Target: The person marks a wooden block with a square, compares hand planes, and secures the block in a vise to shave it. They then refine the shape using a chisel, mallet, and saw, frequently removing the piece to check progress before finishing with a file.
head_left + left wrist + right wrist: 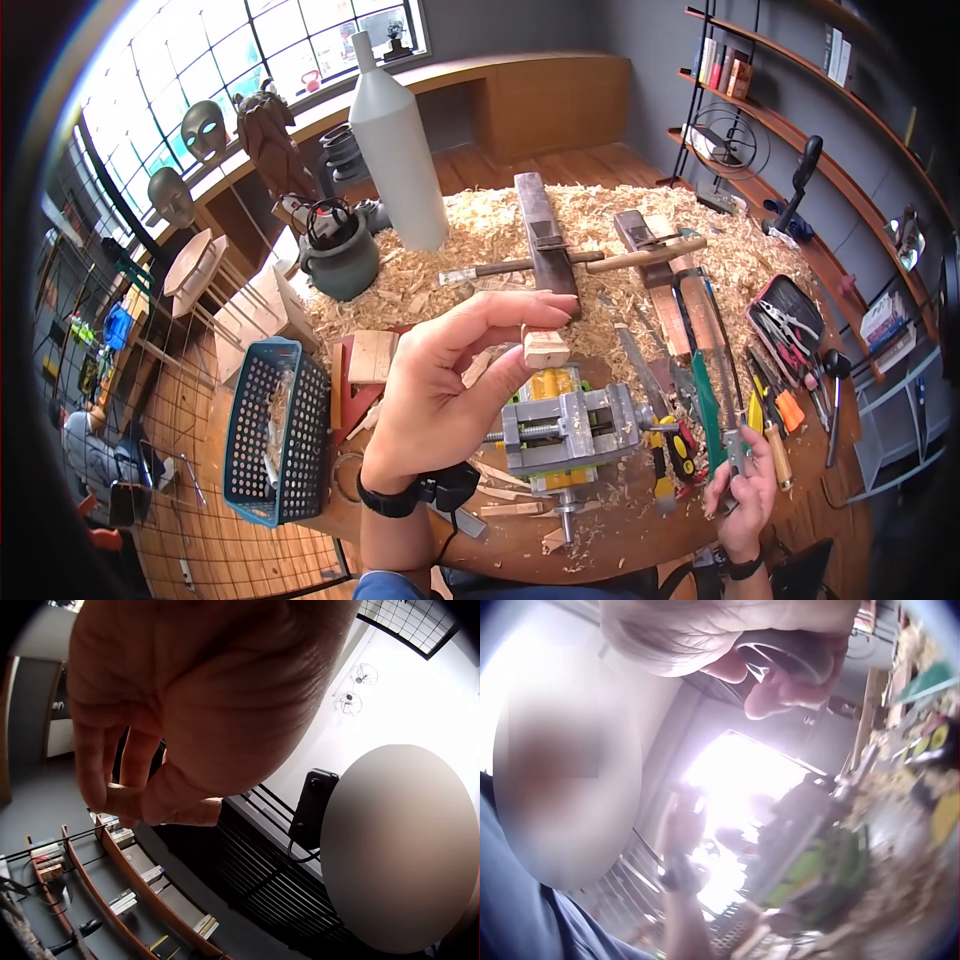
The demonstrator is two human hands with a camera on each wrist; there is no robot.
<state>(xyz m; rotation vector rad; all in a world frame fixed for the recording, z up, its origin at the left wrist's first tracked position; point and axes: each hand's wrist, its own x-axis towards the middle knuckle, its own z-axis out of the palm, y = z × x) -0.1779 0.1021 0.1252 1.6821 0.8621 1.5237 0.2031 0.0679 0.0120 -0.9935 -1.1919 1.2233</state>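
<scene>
Raised above the bench, the left hand (435, 385) pinches a small pale wooden block (546, 347) between thumb and fingers; the left wrist view shows the same hand (202, 697) from below with the wooden piece (196, 812). Lower right, the right hand (745, 500) has its fingers curled round a grey metal tool (736, 455). In the right wrist view that hand (780, 645) grips a dark grey rounded part of the tool (795, 656). A small vise (575, 430) with grey jaws stands on the bench between the hands, touched by neither.
A blue perforated basket (275, 430) sits at the bench's left side. Wood shavings (480, 230) cover the back, with planes (545, 240) and a mallet among them. Chisels, files and a pliers case (787, 315) lie right of the vise. A tall grey bottle (398, 150) stands behind.
</scene>
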